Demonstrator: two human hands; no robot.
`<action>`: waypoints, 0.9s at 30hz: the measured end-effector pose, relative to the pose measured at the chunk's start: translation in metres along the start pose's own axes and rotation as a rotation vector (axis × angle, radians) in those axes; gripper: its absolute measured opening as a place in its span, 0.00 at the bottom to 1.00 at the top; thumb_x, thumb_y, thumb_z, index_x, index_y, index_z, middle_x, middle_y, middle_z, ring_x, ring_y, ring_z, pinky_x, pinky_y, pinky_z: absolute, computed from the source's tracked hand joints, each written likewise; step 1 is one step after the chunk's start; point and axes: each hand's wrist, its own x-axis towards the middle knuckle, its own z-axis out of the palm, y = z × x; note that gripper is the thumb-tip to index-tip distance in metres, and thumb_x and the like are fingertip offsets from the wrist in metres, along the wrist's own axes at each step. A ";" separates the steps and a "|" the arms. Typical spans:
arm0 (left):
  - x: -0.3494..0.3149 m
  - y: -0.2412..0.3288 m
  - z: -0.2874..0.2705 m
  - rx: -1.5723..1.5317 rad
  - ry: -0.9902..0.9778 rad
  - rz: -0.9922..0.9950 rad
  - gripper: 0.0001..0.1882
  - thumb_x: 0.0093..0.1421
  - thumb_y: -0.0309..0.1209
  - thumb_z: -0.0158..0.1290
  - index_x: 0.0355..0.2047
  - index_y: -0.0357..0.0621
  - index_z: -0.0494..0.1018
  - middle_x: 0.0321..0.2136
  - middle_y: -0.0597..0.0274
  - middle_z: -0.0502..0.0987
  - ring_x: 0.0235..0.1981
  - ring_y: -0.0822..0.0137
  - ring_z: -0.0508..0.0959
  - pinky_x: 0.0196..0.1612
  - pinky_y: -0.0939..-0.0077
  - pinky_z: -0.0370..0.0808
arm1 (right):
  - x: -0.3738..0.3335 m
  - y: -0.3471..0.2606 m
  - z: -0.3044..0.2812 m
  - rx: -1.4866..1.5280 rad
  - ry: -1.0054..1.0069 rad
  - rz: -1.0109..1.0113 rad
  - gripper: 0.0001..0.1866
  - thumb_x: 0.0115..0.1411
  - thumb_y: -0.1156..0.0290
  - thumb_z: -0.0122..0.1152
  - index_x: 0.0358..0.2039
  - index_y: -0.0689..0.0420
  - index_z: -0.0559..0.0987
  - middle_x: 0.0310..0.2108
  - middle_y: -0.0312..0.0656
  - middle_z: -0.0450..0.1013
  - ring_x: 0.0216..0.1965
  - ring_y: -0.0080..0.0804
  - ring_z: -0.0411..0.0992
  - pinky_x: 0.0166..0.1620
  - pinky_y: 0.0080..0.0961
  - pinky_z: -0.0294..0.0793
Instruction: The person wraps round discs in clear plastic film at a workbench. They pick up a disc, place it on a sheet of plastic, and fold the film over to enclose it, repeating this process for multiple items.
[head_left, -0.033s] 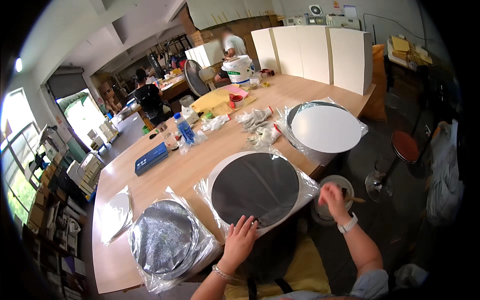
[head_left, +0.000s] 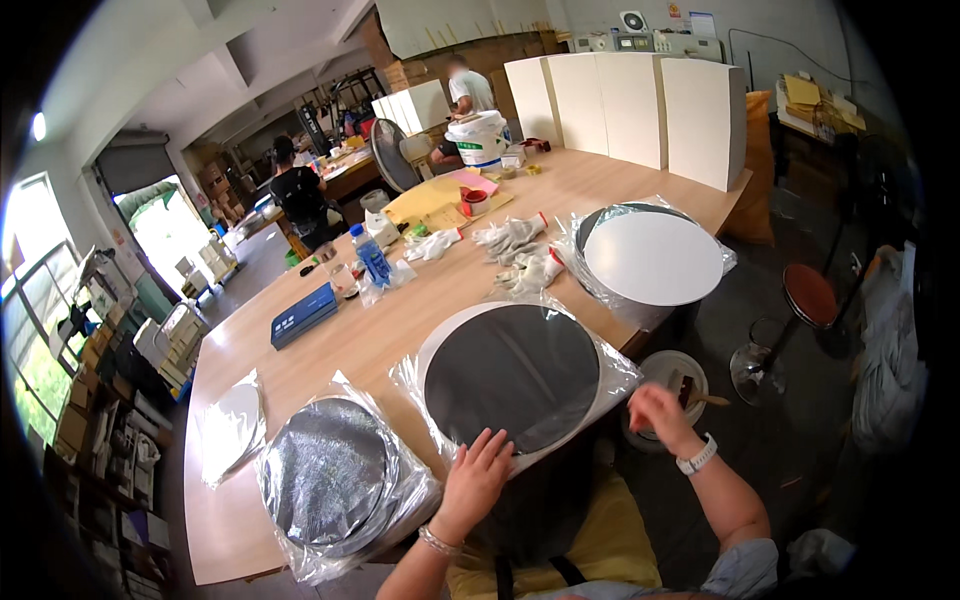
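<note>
Left hand (head_left: 474, 484) on dark disc (head_left: 510, 375); right hand (head_left: 664, 418) apart.

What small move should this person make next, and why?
Perhaps bring the right hand in to the dark disc: the left hand lies at its near edge, while the right hovers beyond the table.

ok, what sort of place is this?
Probably a small workshop or packing area: a broad wooden worktable with a dark disc bordered by clear plastic, loose work gloves, and someone further back beside another bench.
</note>
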 end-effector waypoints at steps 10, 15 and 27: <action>-0.001 -0.028 -0.033 -0.022 0.140 0.187 0.06 0.48 0.25 0.50 0.28 0.44 0.72 0.32 0.61 0.69 0.35 0.60 0.72 0.36 0.69 0.72 | -0.027 -0.001 0.060 0.300 -0.430 0.664 0.20 0.67 0.56 0.45 0.42 0.62 0.74 0.33 0.40 0.76 0.32 0.27 0.76 0.33 0.21 0.76; 0.032 -0.025 -0.085 -0.146 0.229 0.160 0.12 0.47 0.21 0.50 0.35 0.42 0.75 0.34 0.57 0.73 0.38 0.56 0.74 0.41 0.66 0.74 | -0.002 -0.011 0.107 0.681 -0.225 0.582 0.24 0.65 0.52 0.47 0.46 0.63 0.72 0.41 0.48 0.75 0.38 0.37 0.76 0.40 0.30 0.78; -0.037 0.014 -0.067 0.030 0.193 0.071 0.28 0.48 0.36 0.61 0.51 0.48 0.68 0.51 0.57 0.68 0.52 0.53 0.68 0.50 0.55 0.67 | 0.031 -0.048 0.069 0.221 0.003 0.186 0.08 0.60 0.72 0.55 0.40 0.57 0.73 0.32 0.37 0.74 0.31 0.29 0.76 0.30 0.32 0.80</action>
